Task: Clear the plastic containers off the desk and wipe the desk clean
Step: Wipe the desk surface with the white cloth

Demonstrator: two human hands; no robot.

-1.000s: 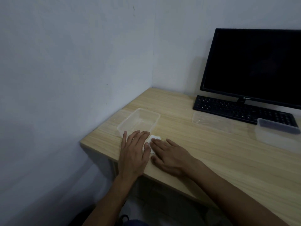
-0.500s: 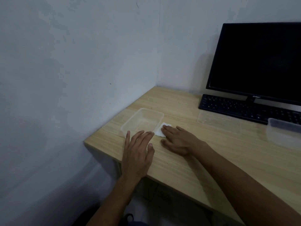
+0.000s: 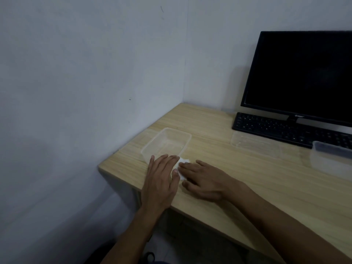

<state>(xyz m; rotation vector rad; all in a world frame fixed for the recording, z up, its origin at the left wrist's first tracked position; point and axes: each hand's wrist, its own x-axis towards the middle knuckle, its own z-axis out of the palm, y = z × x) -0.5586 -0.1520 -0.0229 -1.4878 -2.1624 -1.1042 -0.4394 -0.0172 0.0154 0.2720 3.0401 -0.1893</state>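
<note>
A clear plastic container (image 3: 167, 141) stands open-side up near the left end of the wooden desk (image 3: 257, 180). Just in front of it lies a small white tissue (image 3: 182, 164). My right hand (image 3: 205, 181) presses flat on the tissue with straight fingers. My left hand (image 3: 162, 180) lies flat on the desk beside it, fingertips touching the container's near wall and the tissue's left edge. A clear lid (image 3: 255, 144) lies flat in front of the keyboard. Another clear container (image 3: 331, 159) stands at the right edge of view.
A black keyboard (image 3: 285, 129) and a dark monitor (image 3: 304, 77) stand at the back right. Walls close the desk on the left and behind. The desk's front edge runs diagonally under my forearms.
My right hand has slid the tissue back toward me, from beside the container's far right corner to next to my left hand. My left hand has hardly moved.
</note>
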